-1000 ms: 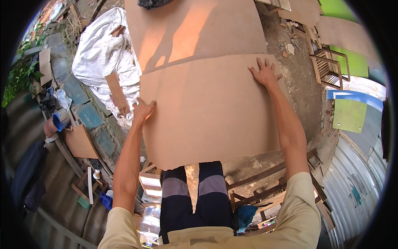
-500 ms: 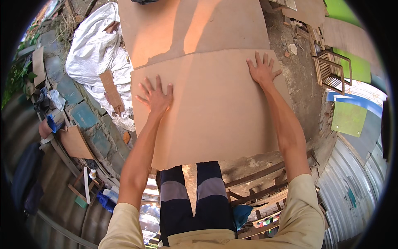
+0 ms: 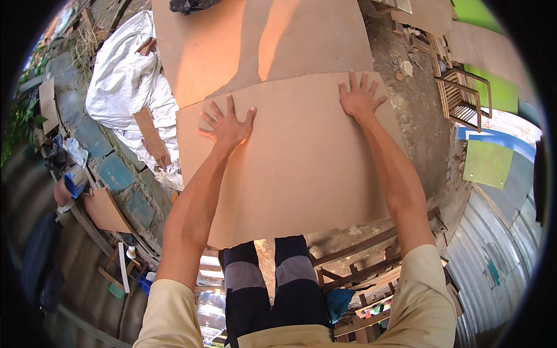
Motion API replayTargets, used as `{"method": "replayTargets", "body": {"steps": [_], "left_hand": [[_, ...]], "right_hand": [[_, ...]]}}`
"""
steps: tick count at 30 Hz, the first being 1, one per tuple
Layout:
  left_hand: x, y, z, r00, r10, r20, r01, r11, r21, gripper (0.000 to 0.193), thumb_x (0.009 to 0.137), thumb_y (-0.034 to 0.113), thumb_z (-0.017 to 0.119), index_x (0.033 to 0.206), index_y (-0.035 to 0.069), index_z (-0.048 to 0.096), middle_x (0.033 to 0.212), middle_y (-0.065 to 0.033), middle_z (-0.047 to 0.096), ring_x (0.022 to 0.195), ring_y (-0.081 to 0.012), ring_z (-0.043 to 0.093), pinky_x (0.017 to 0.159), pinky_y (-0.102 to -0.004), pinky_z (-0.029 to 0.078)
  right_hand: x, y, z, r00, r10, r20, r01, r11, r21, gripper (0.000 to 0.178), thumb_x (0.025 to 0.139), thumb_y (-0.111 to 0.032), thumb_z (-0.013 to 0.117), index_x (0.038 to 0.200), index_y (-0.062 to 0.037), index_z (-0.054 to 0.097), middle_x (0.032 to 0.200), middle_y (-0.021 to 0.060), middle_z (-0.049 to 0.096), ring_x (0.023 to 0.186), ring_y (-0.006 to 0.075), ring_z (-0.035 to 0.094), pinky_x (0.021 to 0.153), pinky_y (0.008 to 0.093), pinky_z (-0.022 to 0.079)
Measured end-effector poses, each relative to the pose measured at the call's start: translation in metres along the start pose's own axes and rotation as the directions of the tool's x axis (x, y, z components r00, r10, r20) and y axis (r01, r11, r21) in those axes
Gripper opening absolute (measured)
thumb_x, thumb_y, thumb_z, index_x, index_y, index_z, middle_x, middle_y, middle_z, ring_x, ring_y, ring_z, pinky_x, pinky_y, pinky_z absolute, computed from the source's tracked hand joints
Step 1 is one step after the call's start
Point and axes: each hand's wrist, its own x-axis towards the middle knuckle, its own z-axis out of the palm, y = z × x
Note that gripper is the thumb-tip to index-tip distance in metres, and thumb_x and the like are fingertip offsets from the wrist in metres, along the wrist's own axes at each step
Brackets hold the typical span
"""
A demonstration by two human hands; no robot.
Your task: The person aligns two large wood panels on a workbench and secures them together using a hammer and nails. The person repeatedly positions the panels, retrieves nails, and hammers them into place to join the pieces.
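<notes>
While left hand (image 3: 227, 129) and right hand (image 3: 358, 102) splay fingers (image 3: 231, 106) on brown sheet (image 3: 299, 165), its long axis runs crosswise.

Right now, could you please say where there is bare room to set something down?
The nearer brown sheet is bare between the left hand and right hand and toward its near edge. Wooden pieces crowd the area right of the trousers.

Honestly can't read any text, numbers or signs here. Closest thing is some orange squiggles (image 3: 527, 131) toward the right-hand end of the white panel (image 3: 506, 124), and they're way too small and fuzzy to make out.
</notes>
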Motion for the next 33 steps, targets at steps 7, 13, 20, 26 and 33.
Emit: {"method": "replayTargets", "body": {"steps": [7, 13, 20, 26, 33], "left_hand": [[0.010, 0.040, 0.034, 0.909, 0.328, -0.255, -0.240, 0.916, 0.322, 0.087, 0.093, 0.079, 0.036, 0.165, 0.035, 0.016, 0.172, -0.0202, -0.001, 0.154, -0.0538, -0.010, 0.105, -0.0876, -0.002], [-0.007, 0.053, 0.002, 0.956, 0.291, 0.026, -0.292, 0.952, 0.096, 0.086, 0.092, 0.079, 0.037, 0.165, 0.036, 0.019, 0.170, -0.0258, -0.004, 0.153, -0.0552, -0.012, 0.105, -0.0873, -0.001], [0.003, 0.057, -0.007, 0.958, 0.275, 0.078, -0.280, 0.958, 0.067, 0.088, 0.091, 0.079, 0.043, 0.164, 0.033, 0.025, 0.169, -0.0292, -0.008, 0.152, -0.0557, -0.015, 0.107, -0.0853, -0.001], [0.003, 0.058, -0.006, 0.955, 0.287, 0.082, -0.293, 0.952, 0.090, 0.089, 0.091, 0.079, 0.044, 0.164, 0.031, 0.026, 0.168, -0.0303, -0.010, 0.153, -0.0534, -0.017, 0.108, -0.0842, -0.002], [0.006, 0.055, 0.003, 0.952, 0.303, 0.039, -0.306, 0.946, 0.104, 0.088, 0.092, 0.079, 0.043, 0.164, 0.031, 0.026, 0.168, -0.0307, -0.009, 0.153, -0.0537, -0.016, 0.107, -0.0845, -0.001]], "right_hand": [[0.006, -0.008, 0.016, 0.995, -0.095, 0.014, 0.095, 0.995, -0.029, 0.077, 0.104, -0.060, 0.027, 0.166, -0.0156, 0.014, 0.173, 0.0097, 0.010, 0.158, 0.0425, 0.006, 0.120, 0.0726, 0.003], [-0.010, -0.047, 0.013, 0.995, -0.097, -0.009, 0.097, 0.995, -0.019, 0.084, 0.103, -0.062, 0.030, 0.165, -0.0073, 0.015, 0.172, 0.0185, 0.010, 0.158, 0.0420, 0.007, 0.119, 0.0735, 0.002], [-0.003, -0.056, 0.014, 0.996, -0.078, -0.037, 0.079, 0.997, 0.017, 0.092, 0.101, -0.066, 0.032, 0.164, -0.0011, 0.014, 0.169, 0.0276, 0.010, 0.158, 0.0432, 0.005, 0.118, 0.0737, 0.001], [0.004, -0.062, 0.009, 0.998, -0.067, 0.000, 0.067, 0.996, 0.060, 0.098, 0.099, -0.069, 0.033, 0.162, 0.0029, 0.013, 0.168, 0.0313, 0.008, 0.158, 0.0428, 0.003, 0.119, 0.0722, 0.001], [0.000, 0.003, 0.002, 0.993, -0.111, 0.037, 0.107, 0.990, 0.096, 0.097, 0.093, -0.078, 0.040, 0.165, -0.0147, 0.021, 0.171, 0.0203, 0.013, 0.158, 0.0392, 0.007, 0.123, 0.0671, 0.005]]}}
